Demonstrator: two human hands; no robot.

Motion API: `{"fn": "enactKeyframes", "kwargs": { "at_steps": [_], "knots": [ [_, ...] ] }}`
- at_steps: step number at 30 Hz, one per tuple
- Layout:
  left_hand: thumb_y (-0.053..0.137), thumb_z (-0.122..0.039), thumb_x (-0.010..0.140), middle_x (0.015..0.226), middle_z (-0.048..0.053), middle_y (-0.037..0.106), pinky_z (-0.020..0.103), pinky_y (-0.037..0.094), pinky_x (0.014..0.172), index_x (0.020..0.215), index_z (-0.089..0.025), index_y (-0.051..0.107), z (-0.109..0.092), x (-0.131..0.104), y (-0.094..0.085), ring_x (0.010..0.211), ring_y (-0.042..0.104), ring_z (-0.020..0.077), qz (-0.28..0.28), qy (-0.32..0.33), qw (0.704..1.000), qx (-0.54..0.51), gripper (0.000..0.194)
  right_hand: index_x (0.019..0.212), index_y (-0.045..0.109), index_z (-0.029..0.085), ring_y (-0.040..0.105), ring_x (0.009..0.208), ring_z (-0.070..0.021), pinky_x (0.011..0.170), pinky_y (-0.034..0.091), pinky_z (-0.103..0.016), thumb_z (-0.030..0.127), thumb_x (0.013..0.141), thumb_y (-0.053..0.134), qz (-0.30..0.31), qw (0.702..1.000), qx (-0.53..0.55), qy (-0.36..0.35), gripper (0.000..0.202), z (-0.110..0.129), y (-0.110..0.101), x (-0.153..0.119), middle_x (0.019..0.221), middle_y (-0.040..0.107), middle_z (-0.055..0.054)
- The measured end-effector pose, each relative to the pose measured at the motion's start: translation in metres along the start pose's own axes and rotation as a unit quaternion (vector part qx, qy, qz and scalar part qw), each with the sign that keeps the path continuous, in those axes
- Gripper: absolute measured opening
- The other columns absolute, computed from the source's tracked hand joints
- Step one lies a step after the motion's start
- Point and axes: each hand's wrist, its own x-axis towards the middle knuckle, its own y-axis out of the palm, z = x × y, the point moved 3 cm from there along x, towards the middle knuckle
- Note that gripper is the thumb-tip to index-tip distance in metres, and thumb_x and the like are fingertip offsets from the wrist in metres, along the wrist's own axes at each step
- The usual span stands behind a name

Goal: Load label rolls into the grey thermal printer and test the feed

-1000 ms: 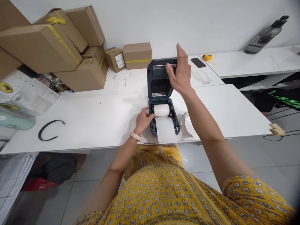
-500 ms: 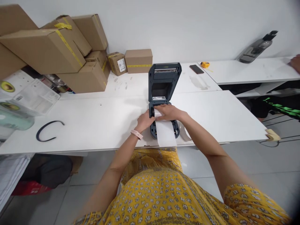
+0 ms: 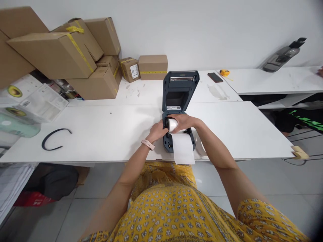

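A dark label printer [image 3: 166, 145] stands at the table's front edge with its lid [image 3: 179, 74] tipped back. Inside it lies a roll of white label paper [image 3: 173, 124], and a strip of its paper [image 3: 183, 149] hangs over the front edge. My right hand [image 3: 185, 121] is closed around the roll from above and from the right. At the printer's left side, my left hand [image 3: 157, 130] has its fingers curled on the frame by the roll's left end; the fingertips are partly hidden.
Cardboard boxes [image 3: 52, 53] are piled at the back left. A black headband [image 3: 45, 138] lies on the left of the table. Behind the printer to the right are a phone [image 3: 215, 77], a tape measure [image 3: 224, 72] and a bottle [image 3: 284, 55]. A person's hand [image 3: 320, 71] shows at the right edge.
My right hand has shifted from lying over the roll to gripping around it, and more of the roll shows. The hanging paper strip has moved slightly right. The view has shifted a little.
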Motion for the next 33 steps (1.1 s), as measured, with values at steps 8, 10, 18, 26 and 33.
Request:
{"fn": "enactKeyframes", "kwargs": {
  "at_steps": [8, 10, 18, 26, 33],
  "knots": [
    [0.054, -0.027, 0.085, 0.113, 0.015, 0.078, 0.045, 0.056, 0.087, 0.135, -0.019, 0.06, 0.003, -0.003, 0.001, 0.104, 0.073, 0.0374, -0.007, 0.0, 1.0, -0.021, 0.05, 0.143, 0.059, 0.024, 0.068, 0.127, -0.0357, 0.107, 0.054, -0.048, 0.056, 0.06, 0.091, -0.093, 0.922, 0.341, -0.16, 0.095, -0.049, -0.038, -0.066, 0.142, 0.069, -0.013],
    [0.052, -0.027, 0.086, 0.112, 0.015, 0.078, 0.046, 0.056, 0.087, 0.134, -0.018, 0.06, 0.002, -0.004, 0.001, 0.103, 0.073, 0.0372, -0.005, 0.001, 1.0, -0.024, 0.05, 0.133, 0.062, 0.025, 0.069, 0.124, -0.0385, 0.104, 0.055, -0.051, 0.059, 0.051, 0.095, -0.153, 0.883, 0.415, -0.157, 0.095, -0.064, -0.04, -0.081, 0.134, 0.073, -0.014],
    [0.051, -0.025, 0.087, 0.105, 0.013, 0.077, 0.045, 0.055, 0.087, 0.134, -0.018, 0.06, -0.001, -0.006, 0.0, 0.098, 0.072, 0.0344, -0.005, -0.005, 0.999, -0.031, 0.049, 0.12, 0.065, 0.028, 0.071, 0.114, -0.0352, 0.088, 0.059, -0.045, 0.048, 0.043, 0.098, -0.204, 0.832, 0.514, -0.047, 0.087, -0.112, -0.037, -0.09, 0.142, 0.07, -0.014],
    [0.05, -0.024, 0.086, 0.106, 0.013, 0.077, 0.044, 0.054, 0.086, 0.133, -0.018, 0.061, -0.002, -0.007, -0.001, 0.095, 0.072, 0.0326, -0.01, 0.004, 0.999, -0.04, 0.048, 0.124, 0.062, 0.026, 0.07, 0.102, -0.0241, 0.084, 0.056, -0.035, 0.028, 0.051, 0.089, -0.187, 0.831, 0.524, 0.022, 0.078, -0.146, -0.027, -0.057, 0.138, 0.07, -0.011],
    [0.05, -0.023, 0.085, 0.106, 0.014, 0.077, 0.044, 0.053, 0.086, 0.135, -0.016, 0.06, -0.002, -0.006, -0.001, 0.094, 0.071, 0.0327, -0.007, 0.004, 0.999, -0.042, 0.052, 0.126, 0.062, 0.022, 0.064, 0.116, -0.0284, 0.106, 0.049, -0.044, 0.031, 0.051, 0.085, -0.166, 0.851, 0.495, 0.059, 0.079, -0.159, -0.005, -0.033, 0.129, 0.071, -0.009]
  ]
}}
